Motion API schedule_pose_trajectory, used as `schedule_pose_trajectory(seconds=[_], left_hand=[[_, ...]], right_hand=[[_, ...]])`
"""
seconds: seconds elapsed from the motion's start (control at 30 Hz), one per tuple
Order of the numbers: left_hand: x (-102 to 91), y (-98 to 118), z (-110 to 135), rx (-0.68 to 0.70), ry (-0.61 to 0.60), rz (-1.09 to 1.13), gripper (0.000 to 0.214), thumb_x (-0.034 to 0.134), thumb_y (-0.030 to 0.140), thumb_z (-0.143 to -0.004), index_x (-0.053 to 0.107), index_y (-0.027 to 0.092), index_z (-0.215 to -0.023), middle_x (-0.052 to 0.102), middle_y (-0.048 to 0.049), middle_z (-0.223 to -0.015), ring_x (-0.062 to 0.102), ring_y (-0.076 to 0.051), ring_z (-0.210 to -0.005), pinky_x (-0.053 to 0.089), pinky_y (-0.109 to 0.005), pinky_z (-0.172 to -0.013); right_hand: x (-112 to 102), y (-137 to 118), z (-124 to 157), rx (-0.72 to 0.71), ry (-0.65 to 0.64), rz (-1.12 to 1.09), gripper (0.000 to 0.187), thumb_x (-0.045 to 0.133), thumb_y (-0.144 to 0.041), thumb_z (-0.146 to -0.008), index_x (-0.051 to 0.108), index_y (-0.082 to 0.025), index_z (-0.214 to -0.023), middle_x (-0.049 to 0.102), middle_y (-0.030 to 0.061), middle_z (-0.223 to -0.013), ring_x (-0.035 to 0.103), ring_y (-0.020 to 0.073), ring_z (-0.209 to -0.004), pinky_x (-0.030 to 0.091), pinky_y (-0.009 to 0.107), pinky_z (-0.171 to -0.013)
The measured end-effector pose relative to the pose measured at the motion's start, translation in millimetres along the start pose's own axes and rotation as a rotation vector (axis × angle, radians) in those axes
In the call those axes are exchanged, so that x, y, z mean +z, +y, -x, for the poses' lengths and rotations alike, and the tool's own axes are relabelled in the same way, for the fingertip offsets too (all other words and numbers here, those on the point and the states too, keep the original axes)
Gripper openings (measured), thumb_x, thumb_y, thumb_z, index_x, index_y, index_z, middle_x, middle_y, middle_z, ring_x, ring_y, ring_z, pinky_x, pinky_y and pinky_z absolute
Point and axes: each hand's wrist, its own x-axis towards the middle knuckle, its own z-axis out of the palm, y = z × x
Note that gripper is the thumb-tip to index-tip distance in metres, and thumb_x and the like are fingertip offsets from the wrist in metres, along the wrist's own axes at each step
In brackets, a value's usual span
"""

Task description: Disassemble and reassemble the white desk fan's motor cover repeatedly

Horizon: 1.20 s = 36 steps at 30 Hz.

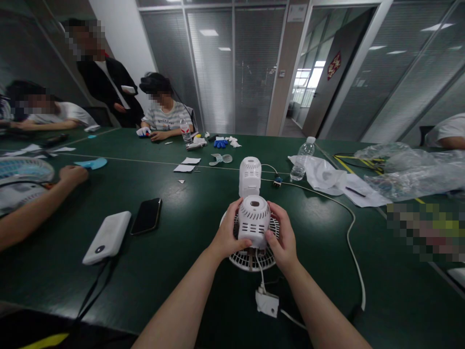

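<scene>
A white vented fan motor housing [254, 223] is between my two hands, above a round white fan grille [251, 264] that lies on the table. My left hand [230, 232] closes on the housing's left side, thumb along its lower edge. From the right, my right hand [283, 237] grips it the same way. Just behind stands another white vented housing piece [250, 174]. A thin white wire runs down from under the held housing to a small white box-like part [267, 303]. What lies between housing and grille is mostly hidden.
On the dark green table [192, 208] lie a white power bank [108, 237] and a phone [147, 216] to the left. A cable [351, 228] curves along the right, near a plastic bottle [303, 159] and clear plastic wrap [417, 169]. A co-worker's arm [36, 208] reaches in at left.
</scene>
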Motion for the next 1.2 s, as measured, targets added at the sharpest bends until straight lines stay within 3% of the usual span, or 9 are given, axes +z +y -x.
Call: schedule_pose_trajectory(seconds=[0.23,0.57,0.87,1.2], left_hand=[[1.0,-2.3,5.3,0.000,-0.020,-0.006,0.112,0.069,0.071,-0.061,0.020,0.020,-0.148,0.032,-0.0177,-0.149,0.035,-0.039,-0.134,0.027,-0.054,-0.112],[-1.6,-2.3,5.6,0.019,-0.075,-0.105,0.115,0.075,0.065,-0.059,0.017,0.022,-0.148,0.030,-0.0178,-0.149,0.032,-0.040,-0.136,0.026,-0.057,-0.112],[-3.2,4.1,3.4,0.028,-0.117,-0.120,0.115,0.079,0.059,-0.059,0.015,0.023,-0.148,0.027,-0.0170,-0.151,0.030,-0.040,-0.137,0.024,-0.058,-0.112],[-2.8,-4.1,6.6,-0.057,-0.136,-0.109,0.120,0.076,0.062,-0.060,0.008,0.023,-0.150,0.024,-0.0180,-0.153,0.030,-0.042,-0.137,0.022,-0.060,-0.112]], right_hand=[[-2.2,-7.4,-2.1,-0.070,-0.015,0.067,0.051,0.052,-0.036,-0.086,0.043,-0.026,-0.135,0.044,0.0095,-0.140,0.040,0.0322,-0.131,0.033,0.054,-0.108],[-2.3,-3.1,0.0,-0.098,0.025,0.116,0.049,0.052,-0.037,-0.086,0.045,-0.027,-0.133,0.050,0.0097,-0.133,0.044,0.0329,-0.125,0.037,0.056,-0.103],[-0.9,-1.6,1.0,-0.069,0.048,0.121,0.046,0.054,-0.034,-0.085,0.049,-0.027,-0.130,0.052,0.0096,-0.130,0.046,0.0323,-0.124,0.037,0.056,-0.103],[0.5,4.3,2.2,-0.045,-0.013,0.140,0.051,0.049,-0.035,-0.089,0.039,-0.027,-0.139,0.046,0.0086,-0.139,0.041,0.0310,-0.130,0.034,0.054,-0.107]])
